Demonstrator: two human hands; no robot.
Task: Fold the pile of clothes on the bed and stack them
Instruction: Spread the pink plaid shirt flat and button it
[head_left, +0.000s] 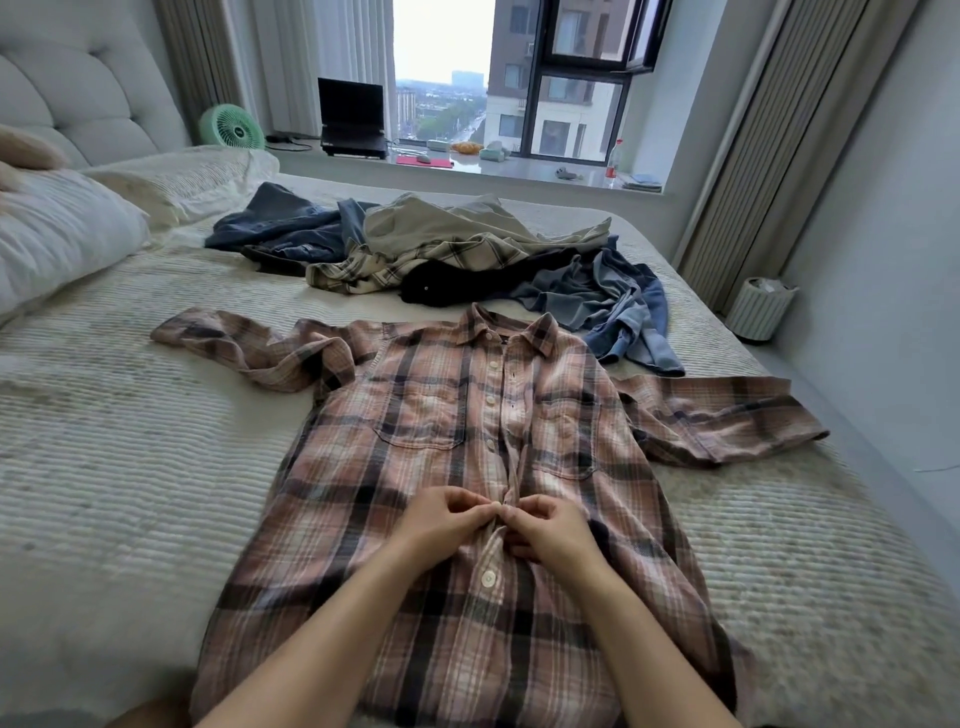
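Observation:
A pink and black plaid shirt (415, 447) lies face up on the bed (130, 467), collar away from me, both sleeves spread out to the sides. My left hand (447, 522) and my right hand (545, 527) meet at the shirt's button strip in the middle, and each pinches the fabric there with curled fingers. Beyond the collar lies the unfolded pile of clothes (447, 249): dark denim, a beige garment, a cream plaid shirt, something black and a light blue denim piece.
White pillows (62, 234) and a padded headboard (78, 88) are at the left. A windowsill at the back holds a laptop (353, 119), a green fan (231, 127) and small items. A small bin (758, 309) stands on the floor to the right of the bed.

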